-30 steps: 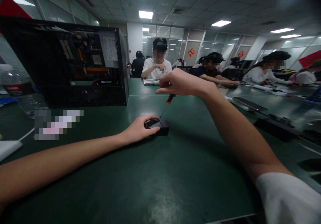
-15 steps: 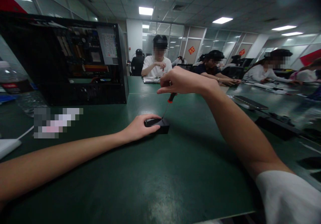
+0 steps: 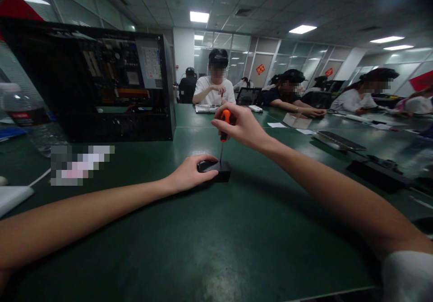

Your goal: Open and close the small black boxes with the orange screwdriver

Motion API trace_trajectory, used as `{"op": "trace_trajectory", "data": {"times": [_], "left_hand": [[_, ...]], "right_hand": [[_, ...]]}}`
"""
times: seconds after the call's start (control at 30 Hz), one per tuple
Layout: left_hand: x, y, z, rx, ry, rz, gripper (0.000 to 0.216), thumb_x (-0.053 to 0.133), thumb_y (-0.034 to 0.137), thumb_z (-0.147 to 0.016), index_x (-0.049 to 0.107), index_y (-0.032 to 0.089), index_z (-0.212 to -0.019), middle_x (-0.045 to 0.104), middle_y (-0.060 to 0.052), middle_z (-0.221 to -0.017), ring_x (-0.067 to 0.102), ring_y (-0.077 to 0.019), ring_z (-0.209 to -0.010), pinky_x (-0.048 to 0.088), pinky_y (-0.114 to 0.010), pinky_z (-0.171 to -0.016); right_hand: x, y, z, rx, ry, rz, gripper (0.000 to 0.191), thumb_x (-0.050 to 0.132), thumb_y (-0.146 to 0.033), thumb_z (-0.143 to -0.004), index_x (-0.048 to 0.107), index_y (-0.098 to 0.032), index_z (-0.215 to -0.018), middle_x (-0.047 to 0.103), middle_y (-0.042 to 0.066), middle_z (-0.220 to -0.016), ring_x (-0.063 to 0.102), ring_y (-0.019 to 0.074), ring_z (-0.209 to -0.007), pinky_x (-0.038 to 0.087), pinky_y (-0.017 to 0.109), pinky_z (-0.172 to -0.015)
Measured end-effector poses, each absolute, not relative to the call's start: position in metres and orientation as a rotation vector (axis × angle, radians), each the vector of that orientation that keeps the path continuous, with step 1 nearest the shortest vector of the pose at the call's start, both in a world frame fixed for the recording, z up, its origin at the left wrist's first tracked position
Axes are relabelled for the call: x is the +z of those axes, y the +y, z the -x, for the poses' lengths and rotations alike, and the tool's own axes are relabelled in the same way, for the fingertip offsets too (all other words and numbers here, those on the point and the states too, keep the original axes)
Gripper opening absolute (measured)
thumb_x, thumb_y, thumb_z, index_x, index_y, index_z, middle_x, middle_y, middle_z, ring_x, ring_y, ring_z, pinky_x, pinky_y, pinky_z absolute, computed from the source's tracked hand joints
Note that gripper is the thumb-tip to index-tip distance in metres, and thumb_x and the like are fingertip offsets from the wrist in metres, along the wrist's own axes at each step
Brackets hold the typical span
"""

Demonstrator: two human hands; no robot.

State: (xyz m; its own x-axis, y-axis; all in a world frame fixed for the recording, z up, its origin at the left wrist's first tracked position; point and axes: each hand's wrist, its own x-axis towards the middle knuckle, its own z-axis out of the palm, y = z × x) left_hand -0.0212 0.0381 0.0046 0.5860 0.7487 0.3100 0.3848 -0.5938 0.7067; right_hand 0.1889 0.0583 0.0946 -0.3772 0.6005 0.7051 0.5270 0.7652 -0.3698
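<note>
A small black box-shaped device [image 3: 223, 174] lies on the green table [image 3: 176, 239]. My left hand [image 3: 190, 173] grips it from the left, with fingers along the far side and thumb along the near side. Above it, my right hand [image 3: 241, 124] is closed around the orange and black handle of a screwdriver [image 3: 223, 136]. The screwdriver stands nearly upright, its thin shaft reaching down to the top of the device. Whether the tip sits in a screw is too small to tell.
An open black computer case [image 3: 142, 126] stands at the back left, beside a plastic bottle [image 3: 29, 117]. To the right are a small open box [image 3: 297, 120], a dark flat device [image 3: 340, 140] and a black object [image 3: 375, 176]. A person in white [image 3: 216, 88] sits opposite.
My right hand has lowered and turned, and its elbow has moved outward. The screwdriver has gone from leaning right to nearly upright. My left hand still holds the device.
</note>
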Motion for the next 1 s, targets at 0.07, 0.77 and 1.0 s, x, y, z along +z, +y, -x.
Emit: {"op": "trace_trajectory", "data": {"times": [0.07,0.77,1.0], "left_hand": [[0.005,0.038,0.021,0.81,0.904,-2.23,0.042,0.07,0.038,-0.086,0.07,0.015,-0.122,0.073,-0.01,-0.125,0.067,-0.0295,-0.119,0.05,-0.04,-0.104],[0.005,0.038,0.022,0.79,0.911,-2.243,0.043,0.069,0.04,-0.087,0.07,0.015,-0.122,0.074,-0.009,-0.123,0.066,-0.0286,-0.118,0.049,-0.037,-0.103],[0.004,0.039,0.022,0.797,0.908,-2.246,0.042,0.07,0.038,-0.087,0.071,0.016,-0.122,0.074,-0.008,-0.124,0.066,-0.0274,-0.117,0.049,-0.038,-0.104]], "right_hand": [[0.078,0.055,-0.198,0.163,-1.923,0.862,0.04,0.059,-0.054,-0.093,0.062,-0.018,-0.113,0.063,0.002,-0.088,0.061,0.0151,-0.075,0.047,0.026,-0.066],[0.054,0.067,-0.207,0.414,-1.783,0.559,0.038,0.066,-0.046,-0.093,0.054,-0.029,-0.124,0.061,0.0,-0.098,0.062,0.0137,-0.092,0.055,0.024,-0.074],[0.046,0.063,-0.206,0.31,-1.931,0.614,0.06,0.065,-0.044,-0.094,0.038,-0.032,-0.146,0.064,0.001,-0.102,0.063,0.0163,-0.088,0.055,0.033,-0.079]]}}
